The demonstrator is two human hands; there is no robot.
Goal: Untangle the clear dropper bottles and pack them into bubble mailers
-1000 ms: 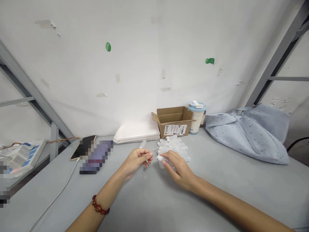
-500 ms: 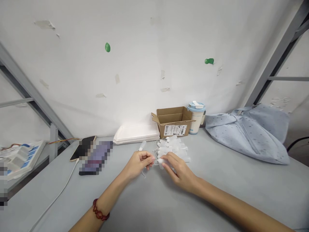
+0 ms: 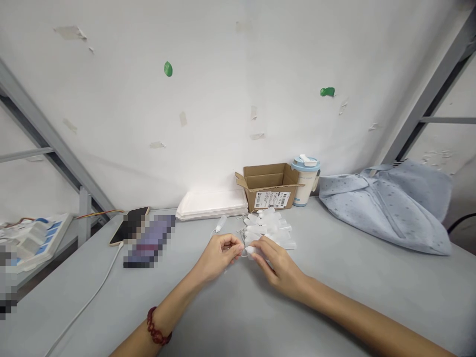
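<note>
My left hand (image 3: 218,257) and my right hand (image 3: 277,265) meet just in front of a heap of small white translucent plastic tubes (image 3: 269,229) on the grey table (image 3: 230,317). The right hand's fingertips pinch one small white tube (image 3: 251,250). Fingers of the left hand are curled shut on a thin white strand that hangs below it; the strand is too small to name. One lone tube (image 3: 220,224) lies on the table behind the left hand. A red bead bracelet (image 3: 156,326) is on my left wrist.
Against the wall stand an open cardboard box (image 3: 269,186), a lidded white and blue cup (image 3: 305,180) and a flat white stack (image 3: 211,204). A light blue cloth bag (image 3: 390,203) lies right. A phone (image 3: 128,225) with a white cable (image 3: 89,297) lies left.
Both hands have shifted slightly right and drawn closer together. The dangling strand under the left hand shows less than before.
</note>
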